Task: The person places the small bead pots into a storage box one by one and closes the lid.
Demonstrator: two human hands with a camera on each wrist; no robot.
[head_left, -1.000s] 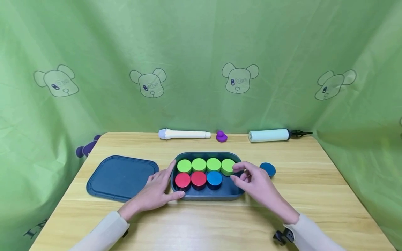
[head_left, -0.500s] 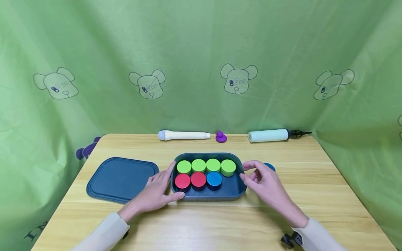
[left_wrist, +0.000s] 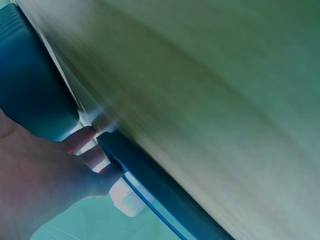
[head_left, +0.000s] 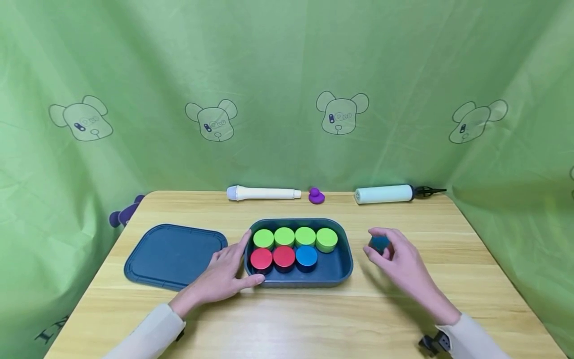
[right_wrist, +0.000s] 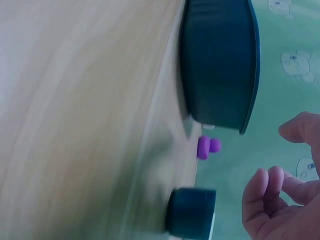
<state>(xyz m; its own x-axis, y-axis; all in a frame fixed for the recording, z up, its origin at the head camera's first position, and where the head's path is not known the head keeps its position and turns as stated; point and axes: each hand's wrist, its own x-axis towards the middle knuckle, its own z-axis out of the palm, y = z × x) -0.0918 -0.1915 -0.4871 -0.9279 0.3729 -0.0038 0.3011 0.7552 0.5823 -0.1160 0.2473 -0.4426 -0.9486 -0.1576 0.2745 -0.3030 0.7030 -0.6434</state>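
Note:
A dark blue oblong box (head_left: 334, 267) holds several green round tins (head_left: 284, 237) in its back row. In front of them stand two red round tins (head_left: 284, 258) and a blue one (head_left: 306, 257). My left hand (head_left: 221, 276) rests on the box's left end with fingers and thumb spread. To the right of the box, my right hand (head_left: 400, 258) hovers over another blue round tin (head_left: 379, 243), partly hidden by the thumb and fingers. The right wrist view shows that tin (right_wrist: 191, 212) standing on the table, with a gap between it and the loosely bent fingers.
A flat dark blue lid (head_left: 177, 254) lies left of the box, near my left hand. Along the table's back edge lie a white microphone-like stick (head_left: 264, 193), a small purple knobbed object (head_left: 316, 196) and a pale blue hand pump (head_left: 384, 194). A green curtain (head_left: 287, 99) hangs behind.
My right hand has moved right, from beside the rightmost green tin in the box to above the loose blue tin. My left hand has stayed on the box.

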